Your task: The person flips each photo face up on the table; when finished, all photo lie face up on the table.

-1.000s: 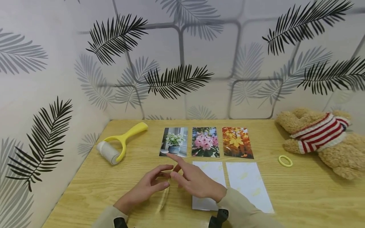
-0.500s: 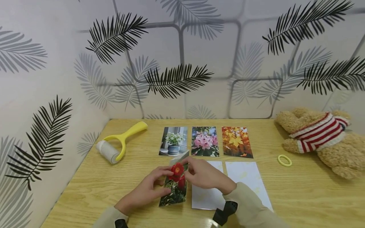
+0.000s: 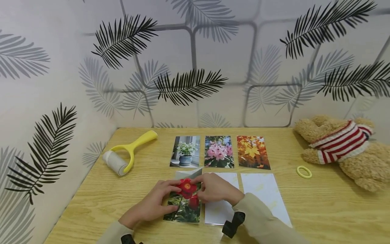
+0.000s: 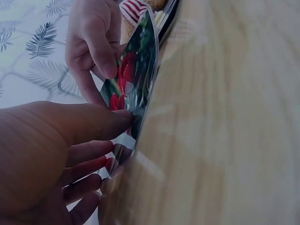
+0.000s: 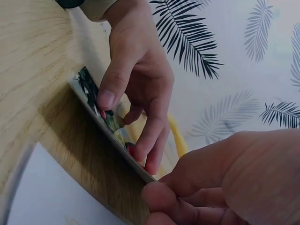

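Observation:
A glossy photo card (image 3: 182, 211) with red flowers lies close over the table, picture side up, near the middle front. My left hand (image 3: 153, 203) comes from the left, its thumb and fingertips resting on the picture side. My right hand (image 3: 217, 188) pinches the card's right edge between thumb and fingers. In the right wrist view the edge of the photo card (image 5: 115, 140) stands raised off the wood, the right hand (image 5: 220, 173) at its corner and the left hand (image 5: 140, 75) on its face. A pale grey strip shows along the card's far end.
Two white cards (image 3: 265, 195) lie to the right, one partly under the right hand. Behind stand a row of photos: potted plant (image 3: 185, 152), pink blossoms (image 3: 218, 152), maple leaf (image 3: 252, 152). A yellow lint roller (image 3: 131, 149) lies left; a yellow ring (image 3: 304, 172) and teddy bear (image 3: 341, 145) lie right.
The card, edge-on a second ago, has turned and tipped down toward the table, so its red flower picture now faces up. The right hand has moved right and grips its edge.

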{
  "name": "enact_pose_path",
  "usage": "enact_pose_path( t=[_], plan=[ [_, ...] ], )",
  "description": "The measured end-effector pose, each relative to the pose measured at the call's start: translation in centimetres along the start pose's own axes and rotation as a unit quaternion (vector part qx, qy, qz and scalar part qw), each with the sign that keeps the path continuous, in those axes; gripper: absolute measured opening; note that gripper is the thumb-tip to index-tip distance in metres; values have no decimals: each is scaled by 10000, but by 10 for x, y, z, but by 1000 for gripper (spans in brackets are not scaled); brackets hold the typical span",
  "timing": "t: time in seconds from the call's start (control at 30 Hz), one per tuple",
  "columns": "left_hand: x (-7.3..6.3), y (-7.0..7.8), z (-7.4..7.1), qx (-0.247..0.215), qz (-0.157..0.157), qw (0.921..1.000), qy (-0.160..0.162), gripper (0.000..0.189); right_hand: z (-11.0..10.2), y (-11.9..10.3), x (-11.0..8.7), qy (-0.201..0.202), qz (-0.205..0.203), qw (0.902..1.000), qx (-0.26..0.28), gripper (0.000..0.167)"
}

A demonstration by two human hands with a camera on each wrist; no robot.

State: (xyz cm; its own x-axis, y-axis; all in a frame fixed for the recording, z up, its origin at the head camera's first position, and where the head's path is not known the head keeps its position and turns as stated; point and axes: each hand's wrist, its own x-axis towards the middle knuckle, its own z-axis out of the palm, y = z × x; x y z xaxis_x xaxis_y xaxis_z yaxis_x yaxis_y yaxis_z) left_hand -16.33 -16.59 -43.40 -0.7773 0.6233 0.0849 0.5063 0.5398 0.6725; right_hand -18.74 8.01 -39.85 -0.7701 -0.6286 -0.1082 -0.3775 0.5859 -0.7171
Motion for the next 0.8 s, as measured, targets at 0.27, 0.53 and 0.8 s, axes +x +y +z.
enact_pose_path(
  t=[0.27,0.53,0.8],
  plan=[
    [2,1,-6,181,-54,9998,-14,39,1,1,8,2,160,9995,-279,49],
    [3,-2,-7,51,-147,9999,10,43,5,8,7,349,108,9977,-567,36],
    [-2,-9,-3,-4,-50,9981,609,37,-5,23,-4,783,-552,9938,-563,23]
  ],
)
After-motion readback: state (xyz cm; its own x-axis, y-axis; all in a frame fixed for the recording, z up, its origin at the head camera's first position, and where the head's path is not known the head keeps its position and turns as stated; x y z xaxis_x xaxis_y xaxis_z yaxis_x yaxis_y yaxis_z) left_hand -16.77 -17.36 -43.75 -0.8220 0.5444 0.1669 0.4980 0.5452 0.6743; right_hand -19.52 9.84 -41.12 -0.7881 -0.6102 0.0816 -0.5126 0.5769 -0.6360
